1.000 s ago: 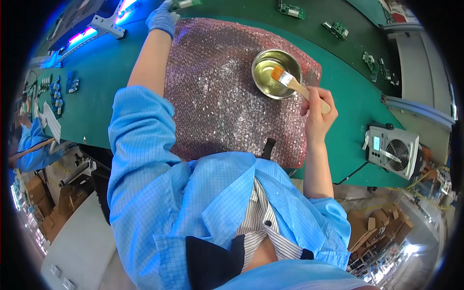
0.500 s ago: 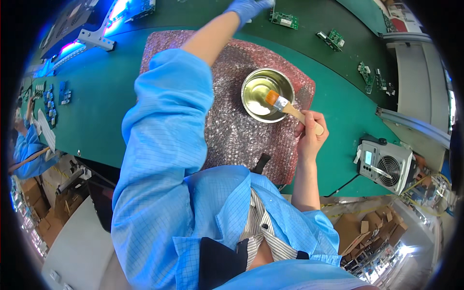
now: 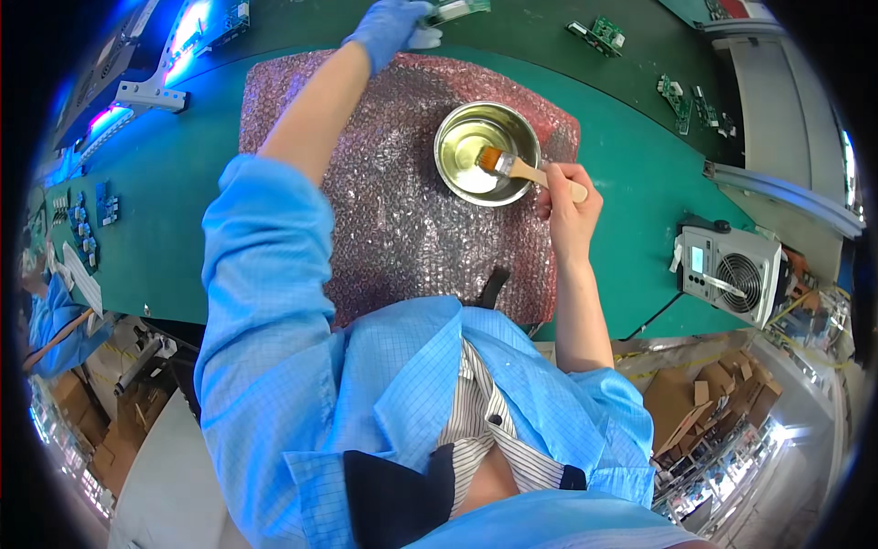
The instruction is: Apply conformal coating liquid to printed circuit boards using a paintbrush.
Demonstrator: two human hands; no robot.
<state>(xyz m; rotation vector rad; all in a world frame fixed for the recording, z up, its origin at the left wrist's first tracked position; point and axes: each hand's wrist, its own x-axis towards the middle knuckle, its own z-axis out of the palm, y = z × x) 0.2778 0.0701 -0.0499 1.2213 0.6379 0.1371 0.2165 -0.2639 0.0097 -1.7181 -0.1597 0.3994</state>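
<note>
My left hand (image 3: 389, 35), in a blue glove with whitish fingertips, is at the far edge of the bubble wrap, its fingers closed on the end of a green circuit board (image 3: 460, 10). The board is partly cut off by the upper edge of the view. My bare right hand (image 3: 572, 203) grips the wooden handle of a flat brush (image 3: 526, 171). Its orange-brown bristles hang over a round metal bowl (image 3: 446, 178) of clear yellowish liquid; I cannot tell whether they touch it. Under the bowl lies pinkish bubble wrap (image 3: 393, 229).
More circuit boards (image 3: 599, 37) lie on the dark green strip at the back and right. A grey fan unit (image 3: 727, 272) stands at the right table edge. At the far left are a lit metal frame (image 3: 151, 95), small blue boards (image 3: 108, 205) and another person's blue sleeve (image 3: 59, 316).
My left hand has drawn back toward me and to the left, now with the circuit board in its fingers. The view has shifted slightly; my right hand still holds the brush over the bowl.
</note>
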